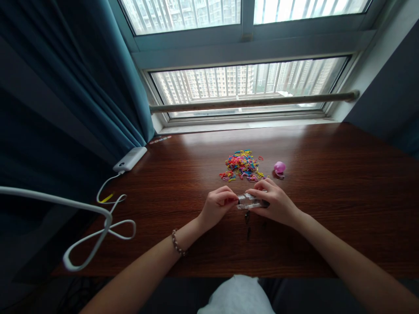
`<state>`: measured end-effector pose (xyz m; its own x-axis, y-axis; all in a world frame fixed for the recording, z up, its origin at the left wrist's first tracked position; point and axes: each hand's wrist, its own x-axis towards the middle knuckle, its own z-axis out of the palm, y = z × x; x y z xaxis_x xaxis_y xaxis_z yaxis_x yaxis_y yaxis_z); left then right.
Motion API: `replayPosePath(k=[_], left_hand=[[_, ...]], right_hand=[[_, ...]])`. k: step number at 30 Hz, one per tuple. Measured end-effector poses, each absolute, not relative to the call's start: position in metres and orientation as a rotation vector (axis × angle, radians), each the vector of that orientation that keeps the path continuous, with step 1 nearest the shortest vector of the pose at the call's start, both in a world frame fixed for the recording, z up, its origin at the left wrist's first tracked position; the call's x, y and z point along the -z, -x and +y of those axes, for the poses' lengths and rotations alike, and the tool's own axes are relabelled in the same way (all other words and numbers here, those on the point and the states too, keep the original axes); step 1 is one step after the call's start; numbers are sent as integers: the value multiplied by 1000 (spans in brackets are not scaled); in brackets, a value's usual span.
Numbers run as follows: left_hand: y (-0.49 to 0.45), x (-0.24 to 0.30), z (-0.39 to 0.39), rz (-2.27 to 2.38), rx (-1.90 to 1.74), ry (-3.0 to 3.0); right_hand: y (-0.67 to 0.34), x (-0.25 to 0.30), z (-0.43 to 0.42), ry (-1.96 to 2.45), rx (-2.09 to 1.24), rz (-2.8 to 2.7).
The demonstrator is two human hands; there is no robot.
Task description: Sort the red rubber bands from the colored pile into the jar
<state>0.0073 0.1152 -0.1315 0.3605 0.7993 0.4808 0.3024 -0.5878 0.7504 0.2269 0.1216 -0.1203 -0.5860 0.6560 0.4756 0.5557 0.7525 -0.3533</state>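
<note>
My right hand (273, 203) is closed around a small clear container (249, 201), which lies sideways just above the table. At the container's left end, my left hand (220, 202) has its thumb and fingertips pressed together. Whatever those fingertips hold is too small to make out; something dark shows beside them. Just beyond my hands lies a loose pile of small colourful rubber bands (242, 163), in red, yellow, blue and pink. A small dark object (247, 217) shows below the container, its kind unclear.
A shiny pink rounded object (279, 167) sits right of the pile on the brown wooden table (327, 183). At the left edge lies a white power bank (130, 159) with a white cable (111, 226). A blue curtain (108, 78) hangs beside the window.
</note>
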Motion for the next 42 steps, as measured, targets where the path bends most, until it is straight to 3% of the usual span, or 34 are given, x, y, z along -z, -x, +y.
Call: replayPosePath(k=[8, 19, 25, 31, 38, 42], left_hand=[[-6, 129, 110, 779, -1242, -2297], [-11, 132, 111, 885, -1392, -1958], [-11, 127, 112, 947, -1181, -2201], [-7, 132, 117, 1104, -1202, -1985], [1, 139, 128, 1234, -1339, -1700], [3, 140, 130, 1256, -1315, -1733]], right_hand=[[-226, 122, 121, 943, -223, -2280], [-223, 117, 116, 930, -146, -1955], [-219, 113, 109, 843, -403, -1964], [-209, 120, 103, 833, -645, -1955], [-186, 118, 82, 329, -410, -2692], [-183, 125, 84, 377, -309, -2807]])
